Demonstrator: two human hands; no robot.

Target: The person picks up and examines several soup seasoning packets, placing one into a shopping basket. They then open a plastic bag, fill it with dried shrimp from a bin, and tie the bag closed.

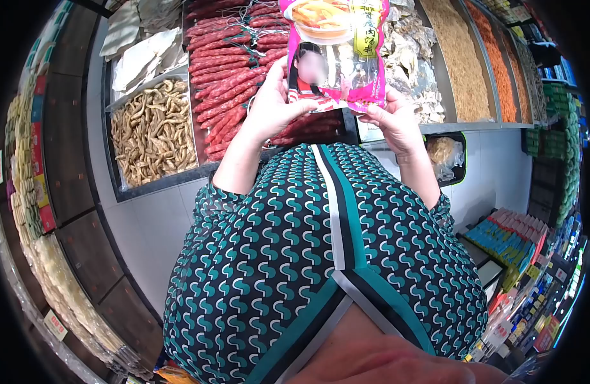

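Nearest, the patterned dress [320,256]. Left hand [272,109] and right hand [394,121] each clasp a lower corner of the pink packet [336,51], raised over the bin rim [180,176]. Beyond: red sausages [224,70], pale dried strips [154,128] and tan shreds [461,57], each in its own bin.

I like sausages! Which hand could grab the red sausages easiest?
Probably the left. The left hand grips the pink food packet right in front of the red sausages; the right hand holds its other edge, nearer the pale dried goods.
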